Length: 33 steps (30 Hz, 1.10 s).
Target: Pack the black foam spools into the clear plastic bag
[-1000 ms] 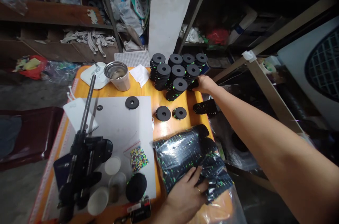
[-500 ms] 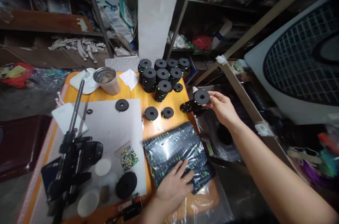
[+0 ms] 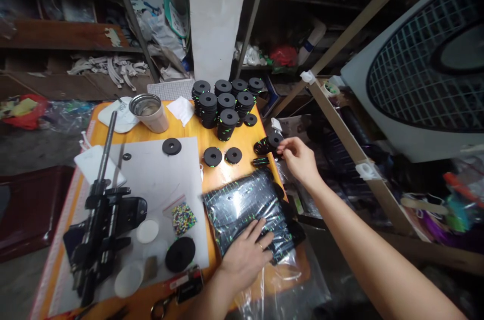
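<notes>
My left hand (image 3: 247,254) lies spread on a clear plastic bag (image 3: 242,209) packed with black discs flecked with green. At the table's right edge, the closed fingers of my right hand (image 3: 298,156) pinch the rim of a black disc (image 3: 275,140), at the end of a tilted row of discs (image 3: 261,146). Just below that row a thin piece (image 3: 260,161) stands on edge. Upright stacks of ring-shaped discs (image 3: 228,123) fill the back right of the table. Two low discs, one on the left (image 3: 213,156) and one on the right (image 3: 233,155), lie before them.
On the left stand a black clamp-like tool (image 3: 94,224) and a metal cup (image 3: 149,112). A bag of coloured beads (image 3: 183,217) and a large black disc (image 3: 180,254) rest on the grey mat (image 3: 151,174). A wooden frame (image 3: 340,131) and a fan (image 3: 419,58) are at the right.
My right hand has moved left and slightly down, bringing the disc against the tilted row. A thin piece on edge now shows below the row. My left hand stays on the bag.
</notes>
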### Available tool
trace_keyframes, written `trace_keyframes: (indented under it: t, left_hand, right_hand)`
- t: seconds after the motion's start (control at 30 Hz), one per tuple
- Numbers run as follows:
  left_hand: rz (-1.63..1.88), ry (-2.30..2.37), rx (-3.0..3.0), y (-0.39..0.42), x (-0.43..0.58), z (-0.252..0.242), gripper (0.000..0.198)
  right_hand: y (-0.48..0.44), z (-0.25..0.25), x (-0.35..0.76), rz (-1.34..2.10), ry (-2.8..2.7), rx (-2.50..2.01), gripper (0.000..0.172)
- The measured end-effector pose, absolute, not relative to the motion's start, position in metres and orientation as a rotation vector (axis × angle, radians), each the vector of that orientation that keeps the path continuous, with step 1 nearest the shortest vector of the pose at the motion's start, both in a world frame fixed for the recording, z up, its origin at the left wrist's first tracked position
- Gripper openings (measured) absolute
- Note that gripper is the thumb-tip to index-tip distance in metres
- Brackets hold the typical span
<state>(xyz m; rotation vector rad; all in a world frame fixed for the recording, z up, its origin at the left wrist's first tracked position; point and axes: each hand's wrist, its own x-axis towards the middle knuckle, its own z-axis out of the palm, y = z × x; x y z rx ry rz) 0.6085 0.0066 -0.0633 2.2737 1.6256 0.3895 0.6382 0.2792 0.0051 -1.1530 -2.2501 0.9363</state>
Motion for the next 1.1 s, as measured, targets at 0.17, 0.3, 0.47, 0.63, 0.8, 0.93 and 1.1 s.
trace_keyframes:
  t: [0.17, 0.3, 0.47, 0.63, 0.8, 0.93, 1.1]
  left_hand:
    - [0.464, 1.648, 2.293, 0.007, 0.61, -0.068, 0.017]
    - [0.457, 1.657, 2.298, 0.006, 0.611, -0.07, 0.018]
    - [0.446, 1.652, 2.313, 0.006, 0.612, -0.072, 0.022]
    - [0.474, 1.648, 2.305, 0.007, 0.612, -0.071, 0.018]
    - [0.452, 1.639, 2.305, 0.006, 0.611, -0.07, 0.017]
    - [0.511, 1.667, 2.3, 0.006, 0.61, -0.07, 0.021]
    - [0.493, 1.664, 2.302, 0.006, 0.609, -0.067, 0.023]
  right_hand:
    - [0.288, -0.036, 0.659, 0.921, -2.365, -1.368, 0.011]
    - [0.275, -0.042, 0.654, 0.849, -2.405, -1.377, 0.015]
    - [0.241, -0.019, 0.631, 0.689, -2.591, -1.046, 0.021]
    - [0.223, -0.029, 0.581, 0.608, -2.851, -0.553, 0.041]
    - [0.226, -0.05, 0.545, 0.59, -2.898, -0.669, 0.063]
    - [0.229, -0.033, 0.555, 0.673, -2.796, -0.678, 0.064]
    - [0.242, 0.006, 0.592, 0.935, -2.562, -0.716, 0.064]
